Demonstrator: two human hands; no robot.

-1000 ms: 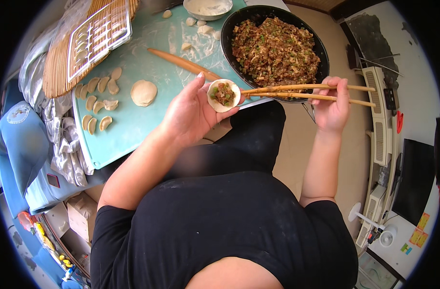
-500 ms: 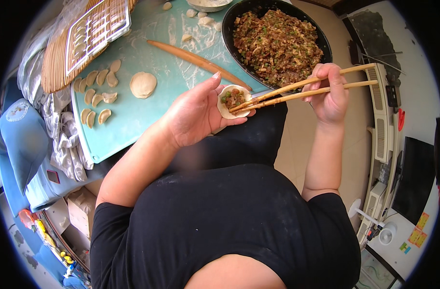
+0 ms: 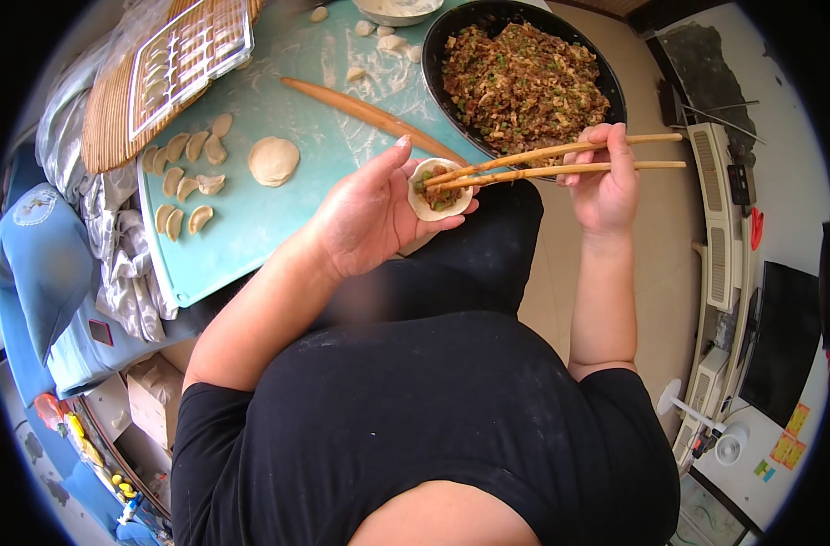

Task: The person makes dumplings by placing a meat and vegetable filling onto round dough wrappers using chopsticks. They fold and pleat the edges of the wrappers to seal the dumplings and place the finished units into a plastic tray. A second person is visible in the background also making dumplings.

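A round dumpling wrapper (image 3: 440,213) rests on the fingers of my left hand (image 3: 365,209), which cradles it palm up with the thumb raised. Meat and green vegetable filling (image 3: 433,189) lies in the wrapper's middle. My right hand (image 3: 606,187) grips a pair of long wooden chopsticks (image 3: 560,170), their tips pressed into that filling. Beyond it stands a black pan (image 3: 430,68) heaped with the same chopped filling (image 3: 524,86). To the left, a stack of flat wrappers (image 3: 274,161) and several folded dumplings (image 3: 200,218) lie on the green mat (image 3: 242,237).
A tapered wooden rolling pin (image 3: 369,114) lies across the floured mat. Small dough pieces (image 3: 390,43) sit near a metal bowl (image 3: 398,11) at the far side. At the far left, a white tray (image 3: 248,41) of dumplings rests on a woven reed mat (image 3: 105,136).
My right hand has shifted slightly left, and the chopsticks have swung flatter, with their tips further left in the filling. My left hand has barely moved.
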